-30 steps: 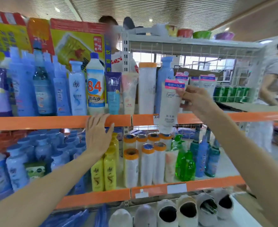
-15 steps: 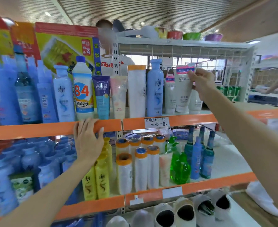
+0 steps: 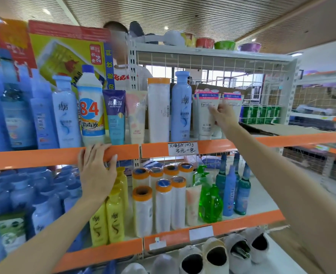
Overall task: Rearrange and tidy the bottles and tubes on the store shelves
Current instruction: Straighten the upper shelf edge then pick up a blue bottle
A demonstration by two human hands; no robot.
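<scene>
Both bare forearms reach up and forward. The left hand (image 3: 97,175) lies flat with straight fingers (image 3: 96,153) spread, thumb out. The right hand (image 3: 223,115) is raised higher, its fingers loosely extended forward.

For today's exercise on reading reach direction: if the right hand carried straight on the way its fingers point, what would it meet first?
The right hand points up and into the upper shelf. Its fingertips already lie at the white Facial tube, so that tube comes first, probably; depth is unclear, and a second like tube stands beside it.
</scene>
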